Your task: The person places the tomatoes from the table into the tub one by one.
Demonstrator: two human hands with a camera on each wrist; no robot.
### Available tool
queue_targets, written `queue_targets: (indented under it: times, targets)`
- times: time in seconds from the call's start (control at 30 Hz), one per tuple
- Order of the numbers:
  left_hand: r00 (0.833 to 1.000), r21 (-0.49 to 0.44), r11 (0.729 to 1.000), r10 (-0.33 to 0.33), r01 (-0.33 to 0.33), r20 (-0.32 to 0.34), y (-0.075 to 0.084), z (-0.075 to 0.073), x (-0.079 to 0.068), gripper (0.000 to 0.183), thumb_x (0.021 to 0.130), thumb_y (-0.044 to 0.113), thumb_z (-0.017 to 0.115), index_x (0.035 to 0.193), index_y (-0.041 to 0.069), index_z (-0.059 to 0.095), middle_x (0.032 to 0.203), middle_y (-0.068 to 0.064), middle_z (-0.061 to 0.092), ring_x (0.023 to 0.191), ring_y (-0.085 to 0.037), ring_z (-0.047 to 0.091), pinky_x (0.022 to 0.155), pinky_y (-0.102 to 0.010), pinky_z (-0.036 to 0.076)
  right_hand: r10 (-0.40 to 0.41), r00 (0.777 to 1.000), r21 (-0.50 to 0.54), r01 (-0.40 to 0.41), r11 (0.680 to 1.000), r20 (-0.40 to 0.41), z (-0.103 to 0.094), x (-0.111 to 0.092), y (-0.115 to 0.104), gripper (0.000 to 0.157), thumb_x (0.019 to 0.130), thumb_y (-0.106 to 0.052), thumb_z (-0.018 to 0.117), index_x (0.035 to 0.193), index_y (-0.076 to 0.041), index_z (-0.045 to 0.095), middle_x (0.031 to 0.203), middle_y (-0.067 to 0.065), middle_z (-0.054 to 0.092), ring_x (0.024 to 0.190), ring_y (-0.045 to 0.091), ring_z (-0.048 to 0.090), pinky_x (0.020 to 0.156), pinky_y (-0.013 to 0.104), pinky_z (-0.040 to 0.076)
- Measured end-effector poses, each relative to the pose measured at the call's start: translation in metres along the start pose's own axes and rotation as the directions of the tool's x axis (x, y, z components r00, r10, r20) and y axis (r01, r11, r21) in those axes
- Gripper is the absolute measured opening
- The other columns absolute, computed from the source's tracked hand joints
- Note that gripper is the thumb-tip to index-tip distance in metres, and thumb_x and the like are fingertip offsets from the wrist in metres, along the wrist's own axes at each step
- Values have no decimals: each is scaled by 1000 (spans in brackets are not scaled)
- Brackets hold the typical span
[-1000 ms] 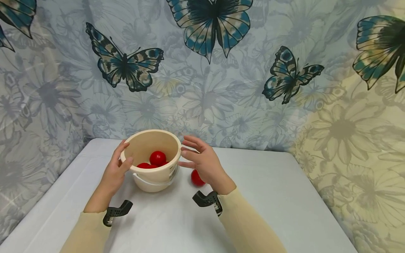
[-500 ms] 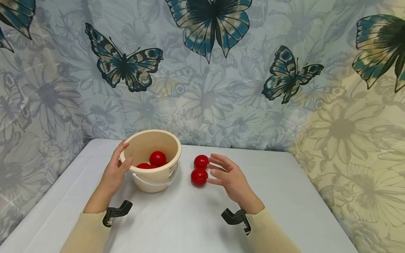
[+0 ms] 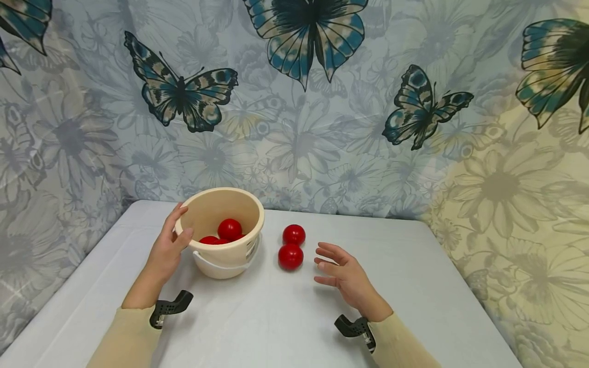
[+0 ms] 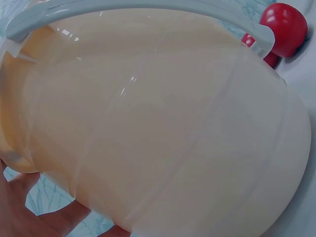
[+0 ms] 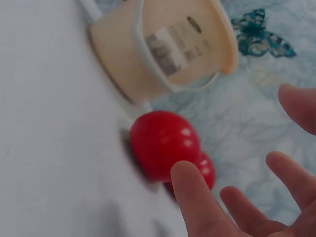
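A cream bucket [image 3: 221,255] with a white handle [image 4: 143,5] stands on the left part of the table. Several glossy red balls [image 3: 229,230] lie inside it, partly hidden by its wall. My left hand [image 3: 165,250] holds the bucket's left side at the rim, thumb toward the front. Right of the bucket, two red balls rest on the cloth: a nearer ball [image 3: 290,257] and a farther ball [image 3: 294,235] just behind it. My right hand [image 3: 347,278] hovers to the right of them, holding nothing, fingers spread and slightly bent, apart from both balls.
White cloth [image 3: 257,327] covers the table. Behind and beside it hangs a fabric backdrop [image 3: 303,153] printed with flowers and butterflies. Each wrist carries a black camera mount, the left mount [image 3: 172,305] and the right mount [image 3: 352,327]. A printed label [image 5: 173,49] shows on the bucket's side.
My right hand has drawn back from beside the bucket's rim toward the right and nearer me, uncovering the two balls on the table. The left hand and bucket have stayed put.
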State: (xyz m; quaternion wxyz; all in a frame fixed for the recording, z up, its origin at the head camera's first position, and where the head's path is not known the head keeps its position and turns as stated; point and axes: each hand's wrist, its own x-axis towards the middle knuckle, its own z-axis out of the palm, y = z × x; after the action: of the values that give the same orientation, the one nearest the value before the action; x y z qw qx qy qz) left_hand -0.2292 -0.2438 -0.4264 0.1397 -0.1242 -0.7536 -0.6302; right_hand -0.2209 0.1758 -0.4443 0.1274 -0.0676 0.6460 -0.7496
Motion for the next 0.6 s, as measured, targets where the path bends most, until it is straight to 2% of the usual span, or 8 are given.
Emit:
queue_targets:
  times: [0.1,0.23,0.6]
  targets:
    - [1000,-4,1000,3,-3,8,-2,0,2,59,103,9,52,155,7,26,165,-9,2,143,-46,18,92,-10,38,37,999,17,-37,999,3,-6,5,18,58,95,0,62,149,0,40,151,26,34,137,43,37,89,51,52]
    - [1000,8,1000,6,-6,5,-3,0,2,59,103,10,52,155,7,25,165,-9,2,144,-45,17,92,-10,37,41,999,42,-42,998,22,-11,9,33,62,95,0,62,151,3,35,151,26,34,137,41,37,89,51,52]
    - [1000,29,1000,-6,6,-7,0,0,1,59,103,12,52,155,8,26,166,-8,3,144,-44,17,93,-10,36,-9,998,-17,10,1000,68,-9,14,39,65,93,-4,67,150,3,36,152,25,34,137,42,36,89,52,52]
